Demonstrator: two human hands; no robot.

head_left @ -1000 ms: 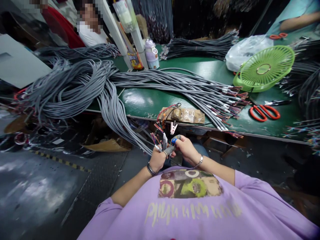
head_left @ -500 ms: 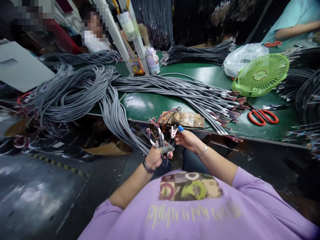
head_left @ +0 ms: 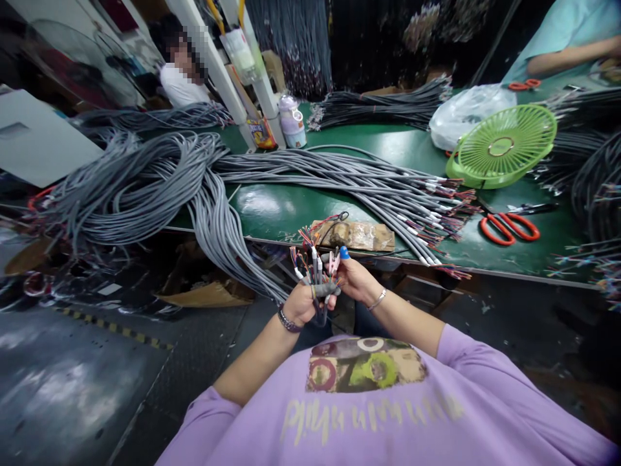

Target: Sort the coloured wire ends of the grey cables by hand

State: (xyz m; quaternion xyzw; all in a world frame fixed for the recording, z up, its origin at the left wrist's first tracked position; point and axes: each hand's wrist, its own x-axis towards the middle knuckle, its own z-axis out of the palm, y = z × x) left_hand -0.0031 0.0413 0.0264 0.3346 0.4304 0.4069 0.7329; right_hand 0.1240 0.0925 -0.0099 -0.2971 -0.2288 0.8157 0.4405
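My left hand (head_left: 301, 304) is closed round a bunch of grey cables (head_left: 319, 292), below the bench's front edge. Stripped ends with thin coloured wires (head_left: 306, 238) fan upward out of that grip. A grey wrap covers one of its fingers. Close against the bunch, my right hand (head_left: 358, 279) has its fingers drawn together, with a blue cover on one raised fingertip. What those fingers pinch is hidden. A pale pink clip (head_left: 334, 264) stands right beside them. From the left, more grey cables (head_left: 226, 230) hang over the edge toward my left hand.
Looped grey cables (head_left: 140, 184) and a spread cable bundle (head_left: 339, 173) lie on the green bench (head_left: 262, 207). A taped cardboard piece (head_left: 359, 235) sits at its edge. Red-handled scissors (head_left: 509, 228), a green fan (head_left: 502, 147) and a plastic bag (head_left: 468, 113) are rightward. Two people sit beyond.
My right hand first drew away from the left, its blue-covered fingertip rising, then came back close to the cable bunch and the clip. My left hand keeps its hold on the cables.
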